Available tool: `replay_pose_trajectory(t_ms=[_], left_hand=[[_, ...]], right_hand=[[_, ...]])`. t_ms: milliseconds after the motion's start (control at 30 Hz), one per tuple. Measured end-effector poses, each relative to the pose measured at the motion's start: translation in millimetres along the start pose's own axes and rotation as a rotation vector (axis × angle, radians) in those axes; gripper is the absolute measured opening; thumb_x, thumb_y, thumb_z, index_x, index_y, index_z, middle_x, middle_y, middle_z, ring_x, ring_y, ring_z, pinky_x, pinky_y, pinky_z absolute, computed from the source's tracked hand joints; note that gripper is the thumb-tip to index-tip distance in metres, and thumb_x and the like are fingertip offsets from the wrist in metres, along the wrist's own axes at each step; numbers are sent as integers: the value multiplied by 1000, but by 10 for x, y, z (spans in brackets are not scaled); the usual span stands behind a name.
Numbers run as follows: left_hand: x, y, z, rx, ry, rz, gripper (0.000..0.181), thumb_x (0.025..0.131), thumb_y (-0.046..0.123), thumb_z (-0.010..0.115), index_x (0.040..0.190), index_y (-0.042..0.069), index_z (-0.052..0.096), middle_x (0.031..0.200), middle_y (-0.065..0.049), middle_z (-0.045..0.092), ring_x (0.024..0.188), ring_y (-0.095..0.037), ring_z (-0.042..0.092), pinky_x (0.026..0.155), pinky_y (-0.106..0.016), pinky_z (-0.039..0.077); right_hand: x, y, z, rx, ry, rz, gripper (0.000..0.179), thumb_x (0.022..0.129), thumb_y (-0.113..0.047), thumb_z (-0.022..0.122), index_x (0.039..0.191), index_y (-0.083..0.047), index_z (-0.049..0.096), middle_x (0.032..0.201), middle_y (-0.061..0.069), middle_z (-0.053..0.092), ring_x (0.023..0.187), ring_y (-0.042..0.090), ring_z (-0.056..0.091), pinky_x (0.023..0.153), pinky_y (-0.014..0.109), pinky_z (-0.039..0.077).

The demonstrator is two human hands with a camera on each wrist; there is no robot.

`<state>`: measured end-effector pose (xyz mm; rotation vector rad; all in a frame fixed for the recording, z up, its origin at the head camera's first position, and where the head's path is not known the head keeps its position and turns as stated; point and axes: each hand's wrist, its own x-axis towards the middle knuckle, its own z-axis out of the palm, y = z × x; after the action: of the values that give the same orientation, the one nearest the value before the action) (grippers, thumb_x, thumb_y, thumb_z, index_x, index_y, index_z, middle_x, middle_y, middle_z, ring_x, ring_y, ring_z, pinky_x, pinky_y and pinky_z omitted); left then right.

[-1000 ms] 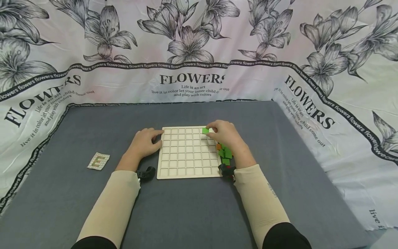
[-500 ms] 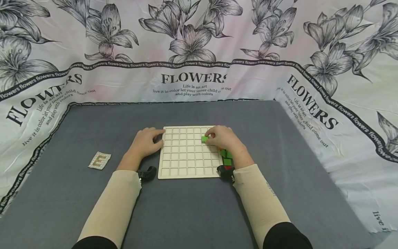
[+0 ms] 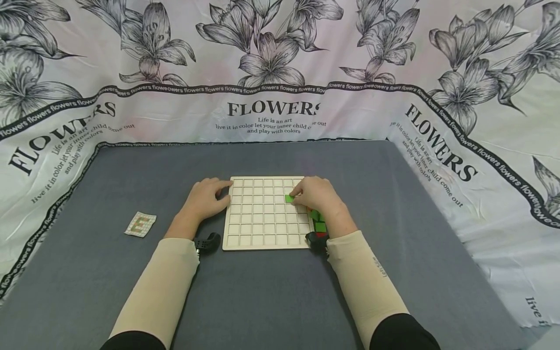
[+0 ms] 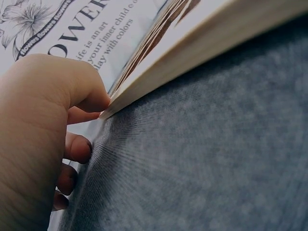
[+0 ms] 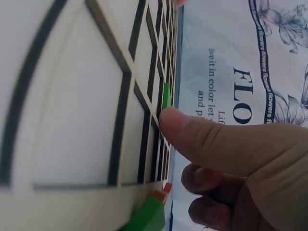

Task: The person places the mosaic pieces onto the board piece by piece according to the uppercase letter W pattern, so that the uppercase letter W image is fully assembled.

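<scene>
A pale wooden grid board (image 3: 260, 214) lies on the grey cloth. My left hand (image 3: 201, 200) rests against its left edge, index finger at the far left corner and thumb lower down. In the left wrist view the thumb (image 4: 89, 89) touches the board's rim (image 4: 192, 62), and the other fingers are loosely bent. Over the far right part of the board, my right hand (image 3: 317, 194) holds a small green square tile (image 3: 288, 198) between thumb and fingertips. The tile is down at a grid cell, and the thumb (image 5: 175, 120) partly covers it in the right wrist view.
Several green tiles (image 3: 321, 227) lie in a pile along the board's right side, partly hidden by the right hand, with a red one (image 3: 321, 235) nearby. A small patterned card (image 3: 140, 224) lies at left. A flower-printed cloth (image 3: 271, 116) hangs behind the table.
My right hand has brought the green tile from the far row nearer to me and down onto the grid. The left hand has stayed at the board's edge.
</scene>
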<state>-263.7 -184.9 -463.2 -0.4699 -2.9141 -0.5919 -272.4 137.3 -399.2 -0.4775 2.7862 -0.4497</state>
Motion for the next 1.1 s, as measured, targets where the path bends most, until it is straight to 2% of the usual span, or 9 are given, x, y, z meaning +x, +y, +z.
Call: replay_pose_trajectory(t_ms=[100,167,267,367,467,667,767,967,1100], left_hand=[[-6,12,-6,-1,-2,-6,52,92,29,56,141,13,65,77,-4,47,72,-24,41,72,-41,29],[-8,17,-8,-1,-4,-11,53,92,29,56,141,13,65,77,-4,47,73,-24,41,73,-41,30],[-5,21,-5,3,-8,-16,53,91,30,56,141,13,65,78,-4,48,73,-24,42,73,-41,30],[-2,23,-6,3,-7,-11,53,91,30,56,141,13,66,78,-4,48,73,-24,42,73,-41,30],[-1,17,-8,-6,0,-1,52,91,29,56,140,13,66,77,-4,48,72,-23,42,72,-41,30],[0,-7,-2,-10,0,4,51,91,29,57,139,13,67,77,-4,48,72,-24,42,72,-41,30],[-4,-5,-5,-6,-6,-5,52,92,29,57,140,13,66,78,-4,48,73,-24,42,72,-41,30],[-1,8,-10,-5,-11,-6,53,91,29,56,140,13,66,78,-4,48,72,-24,42,72,-41,30],[4,3,-9,-11,-6,-4,53,91,29,56,140,14,66,77,-4,47,72,-23,41,73,-41,29]], right_hand=[[-16,31,-35,26,-2,-3,33,97,-29,72,128,-20,76,67,0,66,57,18,59,105,49,37],[-27,84,-62,70,27,-7,35,99,-30,69,132,-19,73,74,2,65,62,19,55,92,46,43],[-51,215,-107,140,84,6,37,102,-29,65,136,-16,70,90,7,66,66,20,50,73,41,43],[-89,356,-151,184,118,38,36,104,-27,62,136,-14,70,112,11,67,78,23,56,74,40,47],[-124,491,-179,224,116,84,36,103,-25,62,137,-12,69,122,14,64,90,27,58,80,44,48],[-93,668,-103,274,64,130,43,100,-29,67,140,-15,65,121,14,59,99,29,54,86,47,46],[-51,678,-38,298,36,128,48,99,-33,68,142,-14,62,117,13,59,97,28,55,84,45,46],[-10,644,28,294,73,135,34,98,-32,70,125,-10,70,93,10,58,79,24,53,70,40,43],[-9,635,19,298,93,133,30,98,-28,69,119,-8,70,93,10,59,78,24,54,70,39,44]])
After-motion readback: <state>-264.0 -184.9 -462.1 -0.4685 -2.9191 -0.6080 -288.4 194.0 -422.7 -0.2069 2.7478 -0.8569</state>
